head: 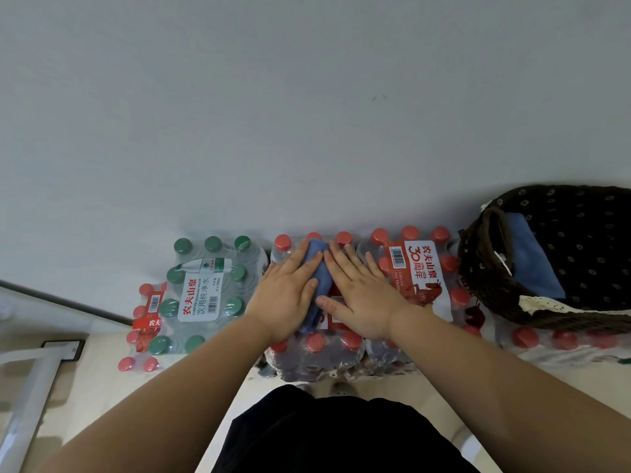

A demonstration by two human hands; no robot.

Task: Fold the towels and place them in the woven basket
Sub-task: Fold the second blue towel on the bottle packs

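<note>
Both hands lay flat with fingers straight, holding nothing. The left hand (286,295) and the right hand (362,291) pressed palm-down on a blue towel (321,268), their fingertips nearly meeting over it. The hands covered most of that towel, so only a narrow strip showed between them, and how it was folded could not be told.

The towel lay on top of a shrink-wrapped pack of red-capped bottles (316,343) that stood against a pale wall (307,114). Just to the right sat a second red-capped pack (415,271) with a red label. Beside that was the woven basket (478,285), dark brown, with a dark flowered liner and a lace edge. It rested on another red-capped pack (563,339). A second blue towel (532,264) lay inside the basket, and the near rim hid its lower part.

To the left of the hands stood a green-capped pack (205,288), and a smaller red-capped pack (146,322) was beyond it. A white metal frame (30,387) showed at the lower left.

Counted: two hands, two blue towels, one basket, one green-capped pack and four red-capped packs in plain view.
</note>
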